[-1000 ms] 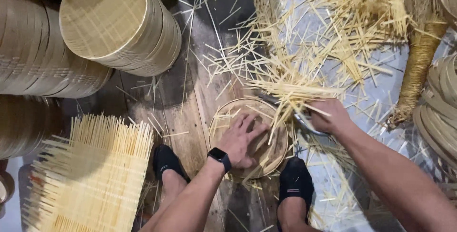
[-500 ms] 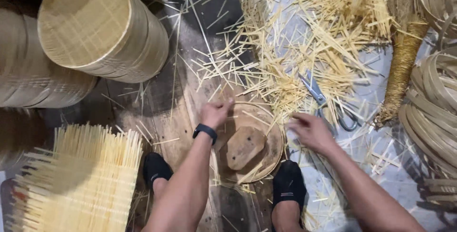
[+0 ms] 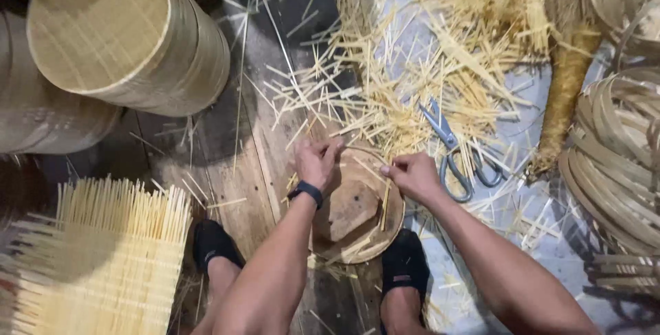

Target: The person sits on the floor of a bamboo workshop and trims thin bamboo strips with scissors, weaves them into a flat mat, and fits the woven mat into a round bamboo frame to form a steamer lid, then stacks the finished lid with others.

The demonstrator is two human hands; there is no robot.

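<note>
I see both hands now at the round bamboo frame's [image 3: 357, 211] upper rim: left hand [image 3: 316, 163] shifted, pinching it, right hand [image 3: 411, 173] off the scissors [image 3: 454, 153], gripping a bamboo strip [image 3: 385, 201]

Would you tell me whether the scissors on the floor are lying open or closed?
Closed, as far as shows: the scissors lie flat among bamboo strips, blades together in one point, loops side by side.

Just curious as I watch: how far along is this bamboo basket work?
Done: finished round baskets are stacked at the left. In hand: the left hand and right hand fit slats into a round frame. Left: loose bamboo strips and empty hoops still await use.
</note>
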